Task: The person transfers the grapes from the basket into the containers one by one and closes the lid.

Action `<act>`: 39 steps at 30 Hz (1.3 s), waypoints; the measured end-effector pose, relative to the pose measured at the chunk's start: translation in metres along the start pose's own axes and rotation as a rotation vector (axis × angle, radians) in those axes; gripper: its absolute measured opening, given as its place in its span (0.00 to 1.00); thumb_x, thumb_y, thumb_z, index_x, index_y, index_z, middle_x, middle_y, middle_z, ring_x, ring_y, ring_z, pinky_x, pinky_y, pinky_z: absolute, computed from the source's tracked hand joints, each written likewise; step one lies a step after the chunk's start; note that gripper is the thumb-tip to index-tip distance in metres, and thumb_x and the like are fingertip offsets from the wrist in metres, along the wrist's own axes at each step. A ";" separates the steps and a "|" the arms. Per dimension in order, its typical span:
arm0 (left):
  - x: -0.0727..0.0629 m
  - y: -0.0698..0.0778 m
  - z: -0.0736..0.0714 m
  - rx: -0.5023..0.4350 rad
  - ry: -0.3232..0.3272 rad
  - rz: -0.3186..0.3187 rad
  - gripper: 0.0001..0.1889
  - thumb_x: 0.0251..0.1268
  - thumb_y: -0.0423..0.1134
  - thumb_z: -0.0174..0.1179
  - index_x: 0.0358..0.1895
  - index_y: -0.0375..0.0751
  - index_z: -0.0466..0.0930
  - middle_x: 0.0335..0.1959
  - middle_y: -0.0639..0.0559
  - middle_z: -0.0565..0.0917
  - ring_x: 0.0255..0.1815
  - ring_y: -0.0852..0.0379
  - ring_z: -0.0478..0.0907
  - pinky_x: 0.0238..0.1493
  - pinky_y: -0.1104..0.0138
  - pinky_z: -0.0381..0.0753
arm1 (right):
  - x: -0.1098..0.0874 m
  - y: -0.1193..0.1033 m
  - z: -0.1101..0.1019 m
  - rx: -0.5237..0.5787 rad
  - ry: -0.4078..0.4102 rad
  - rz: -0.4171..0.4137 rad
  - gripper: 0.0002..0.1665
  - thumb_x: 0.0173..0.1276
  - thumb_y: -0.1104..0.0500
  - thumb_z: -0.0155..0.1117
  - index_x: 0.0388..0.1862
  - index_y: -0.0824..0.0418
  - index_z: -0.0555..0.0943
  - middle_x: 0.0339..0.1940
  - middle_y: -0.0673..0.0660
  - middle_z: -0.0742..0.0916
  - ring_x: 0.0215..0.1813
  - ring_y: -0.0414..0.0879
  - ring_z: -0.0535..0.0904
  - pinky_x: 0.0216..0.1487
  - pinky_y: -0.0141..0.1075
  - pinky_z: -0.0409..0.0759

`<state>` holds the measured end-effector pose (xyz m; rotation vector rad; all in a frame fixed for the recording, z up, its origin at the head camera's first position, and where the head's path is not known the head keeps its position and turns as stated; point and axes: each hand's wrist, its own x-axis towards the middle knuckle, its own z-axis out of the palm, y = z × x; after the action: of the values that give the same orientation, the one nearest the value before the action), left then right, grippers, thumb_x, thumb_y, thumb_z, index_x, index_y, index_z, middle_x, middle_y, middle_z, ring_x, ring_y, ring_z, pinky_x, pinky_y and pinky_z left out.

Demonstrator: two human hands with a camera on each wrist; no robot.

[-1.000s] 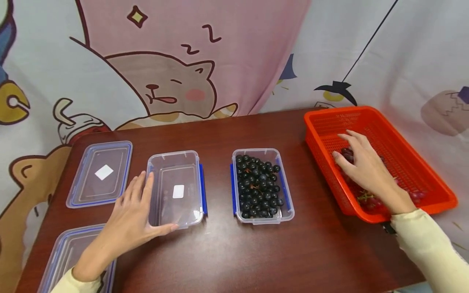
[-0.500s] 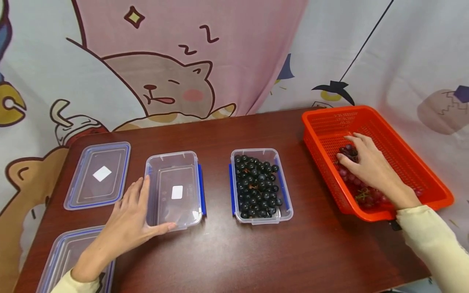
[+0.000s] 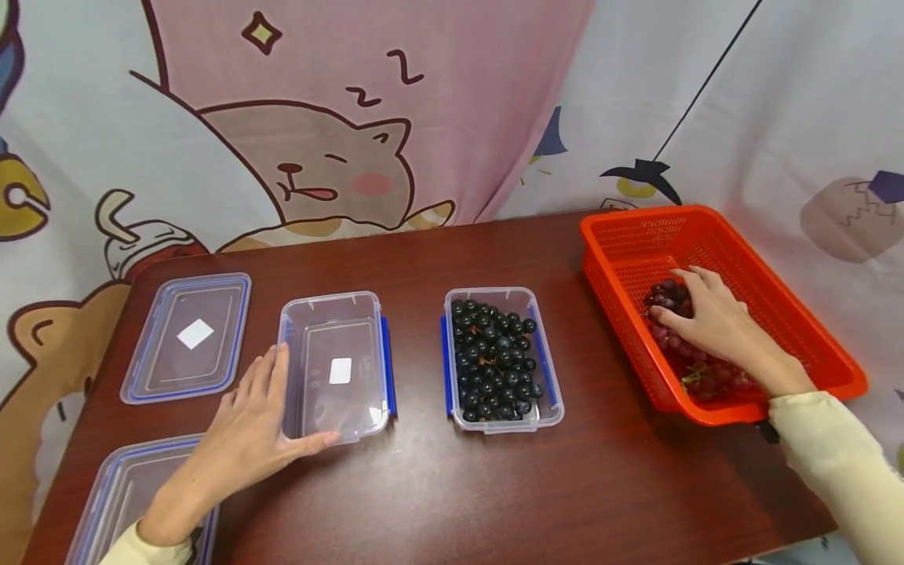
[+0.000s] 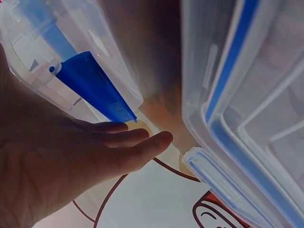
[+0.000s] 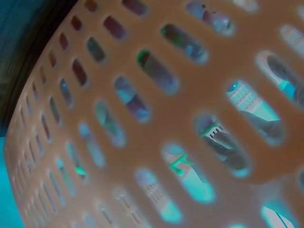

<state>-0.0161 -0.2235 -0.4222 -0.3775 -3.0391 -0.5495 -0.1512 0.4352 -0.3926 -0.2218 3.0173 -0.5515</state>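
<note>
With right grip [image 3: 723, 326] at red grapes [image 3: 669, 339] in red basket [image 3: 791, 298] — cannot tell whether grasping or merely touching. Likely soft, slippery, easily bruised, weighty as bunch; best lifted by green stem [image 3: 694, 374] or cradled from below. With left grip [image 3: 243, 424] released, straight-fingered, at side of clear container [image 3: 342, 408] — probably light, stiff, best steadied there. Farther out on bench [image 3: 452, 502]: black grapes [image 3: 494, 353] in 2nd container [image 3: 554, 402].

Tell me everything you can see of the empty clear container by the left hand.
The clear container is a rectangular, see-through box with rounded corners, apparently plastic. It has no lid on and holds nothing; a white label shows at its floor. A blue flap hangs along its right side, another near the fingers. It stands upright on the brown table. The left hand spans its left and near sides, apparently touching it.
</note>
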 end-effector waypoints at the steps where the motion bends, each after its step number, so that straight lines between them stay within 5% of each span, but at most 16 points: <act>1: 0.000 0.000 0.000 0.001 -0.003 -0.002 0.78 0.50 0.78 0.76 0.87 0.25 0.42 0.81 0.20 0.58 0.76 0.19 0.62 0.60 0.20 0.65 | 0.000 0.001 0.000 -0.001 -0.005 0.003 0.55 0.80 0.44 0.68 0.88 0.71 0.52 0.82 0.83 0.55 0.76 0.85 0.54 0.62 0.85 0.53; 17: -0.007 -0.001 -0.001 0.000 -0.026 -0.047 0.80 0.51 0.78 0.74 0.87 0.23 0.38 0.82 0.19 0.55 0.78 0.20 0.60 0.62 0.20 0.65 | 0.008 0.016 0.005 0.006 -0.195 0.052 0.60 0.84 0.37 0.60 0.90 0.70 0.41 0.83 0.84 0.55 0.79 0.86 0.51 0.61 0.89 0.46; 25: -0.008 -0.001 -0.001 -0.005 -0.027 -0.057 0.80 0.51 0.78 0.75 0.87 0.24 0.37 0.82 0.19 0.56 0.78 0.21 0.60 0.61 0.20 0.65 | 0.009 0.021 0.010 0.006 -0.191 0.020 0.46 0.83 0.39 0.63 0.82 0.69 0.61 0.73 0.80 0.70 0.66 0.81 0.64 0.54 0.78 0.59; 31: -0.008 -0.002 -0.001 -0.019 -0.030 -0.056 0.80 0.52 0.78 0.75 0.87 0.25 0.37 0.82 0.19 0.56 0.78 0.22 0.59 0.61 0.20 0.65 | 0.005 0.021 0.010 -0.022 -0.218 -0.003 0.50 0.80 0.41 0.68 0.83 0.69 0.60 0.75 0.79 0.69 0.68 0.80 0.63 0.56 0.78 0.59; 39: -0.004 0.000 0.000 -0.037 -0.041 -0.044 0.79 0.53 0.77 0.75 0.87 0.25 0.36 0.83 0.20 0.56 0.79 0.22 0.59 0.61 0.21 0.66 | 0.003 0.024 0.007 -0.092 -0.192 -0.075 0.49 0.74 0.43 0.76 0.80 0.68 0.66 0.70 0.75 0.75 0.63 0.76 0.71 0.54 0.74 0.71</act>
<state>-0.0123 -0.2247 -0.4223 -0.3283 -3.0874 -0.6082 -0.1561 0.4545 -0.4078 -0.3725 2.8590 -0.3725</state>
